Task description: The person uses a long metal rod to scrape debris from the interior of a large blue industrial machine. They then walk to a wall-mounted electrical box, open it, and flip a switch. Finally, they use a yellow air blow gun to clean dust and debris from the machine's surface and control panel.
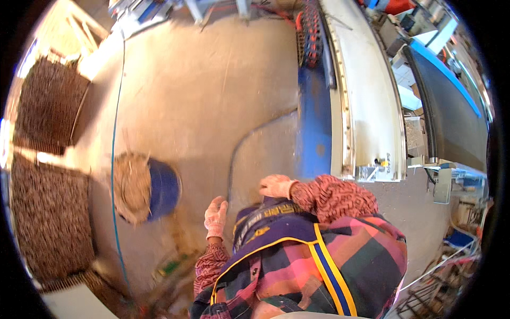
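My left hand (215,217), in a pale knitted work glove, hangs in the air just left of my dark blue apron (273,226). Its fingers point away from me, apart, with nothing in them. At the far edge of the apron is my right hand (277,186), gloved the same way. Its fingers are loosely bent toward the left and no object shows in them; whether the hand touches the apron I cannot tell. Left of both hands stands a blue drum (164,190), with a tan, fibrous-looking mass (131,186) at its left side.
Two bristly brown stacks (51,215) (49,101) stand at the far left. A blue-green hose (115,133) and a dark cable (235,151) cross the floor. On the right runs a long pale machine bed (366,90) with a blue base (314,127) and a cable chain (312,34).
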A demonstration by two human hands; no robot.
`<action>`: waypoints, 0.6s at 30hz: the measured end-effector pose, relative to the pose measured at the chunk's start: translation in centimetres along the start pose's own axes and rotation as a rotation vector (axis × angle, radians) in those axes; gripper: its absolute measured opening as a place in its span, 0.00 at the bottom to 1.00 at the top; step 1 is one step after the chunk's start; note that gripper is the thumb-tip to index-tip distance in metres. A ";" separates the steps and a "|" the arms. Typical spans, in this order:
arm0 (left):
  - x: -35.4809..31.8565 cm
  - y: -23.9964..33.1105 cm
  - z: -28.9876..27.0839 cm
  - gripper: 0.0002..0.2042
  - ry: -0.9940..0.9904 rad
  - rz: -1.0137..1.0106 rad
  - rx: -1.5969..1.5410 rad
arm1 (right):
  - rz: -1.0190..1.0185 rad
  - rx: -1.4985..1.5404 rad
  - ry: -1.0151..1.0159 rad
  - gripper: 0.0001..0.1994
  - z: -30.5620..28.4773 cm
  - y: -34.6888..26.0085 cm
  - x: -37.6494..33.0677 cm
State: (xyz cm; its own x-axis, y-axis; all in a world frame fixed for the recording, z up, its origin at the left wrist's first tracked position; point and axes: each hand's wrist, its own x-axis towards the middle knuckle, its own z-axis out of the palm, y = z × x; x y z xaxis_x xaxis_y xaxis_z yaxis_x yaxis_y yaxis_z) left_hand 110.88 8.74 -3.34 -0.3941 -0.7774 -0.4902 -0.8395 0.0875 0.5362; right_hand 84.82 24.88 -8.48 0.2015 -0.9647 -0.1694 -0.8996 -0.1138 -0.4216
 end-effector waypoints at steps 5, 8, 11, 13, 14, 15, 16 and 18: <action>15.2 11.2 -6.0 0.23 -0.215 0.117 0.368 | 0.648 0.540 0.225 0.17 -5.0 8.2 1.1; 22.7 17.5 -5.1 0.22 -0.275 0.225 0.497 | 0.978 0.643 0.290 0.19 -7.6 11.8 1.5; 30.0 24.6 -3.2 0.21 -0.314 0.378 0.323 | 1.078 0.743 0.319 0.21 -12.2 18.5 3.4; 32.6 26.7 0.3 0.20 -0.294 0.411 0.356 | 1.091 0.645 0.472 0.20 -12.9 24.5 4.2; 33.8 27.9 0.7 0.19 -0.272 0.423 0.397 | 1.069 0.550 0.553 0.20 -13.6 28.1 5.5; 34.7 30.6 0.2 0.19 -0.394 0.502 0.442 | 1.082 0.617 0.645 0.19 -16.3 31.1 6.7; 34.6 33.9 -0.8 0.19 -0.517 0.568 0.470 | 1.088 0.674 0.722 0.19 -19.9 33.8 7.6; 37.4 38.0 -0.9 0.20 -0.611 0.695 0.424 | 1.127 0.589 0.779 0.19 -26.0 38.3 9.0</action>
State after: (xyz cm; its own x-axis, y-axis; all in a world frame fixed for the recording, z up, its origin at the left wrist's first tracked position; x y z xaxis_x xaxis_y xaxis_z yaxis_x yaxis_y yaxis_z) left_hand 64.53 -17.56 -0.68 -0.8690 -0.0297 -0.4940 -0.3687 0.7047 0.6062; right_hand 42.14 5.66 -2.96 -0.8989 -0.3810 -0.2164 -0.1176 0.6856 -0.7184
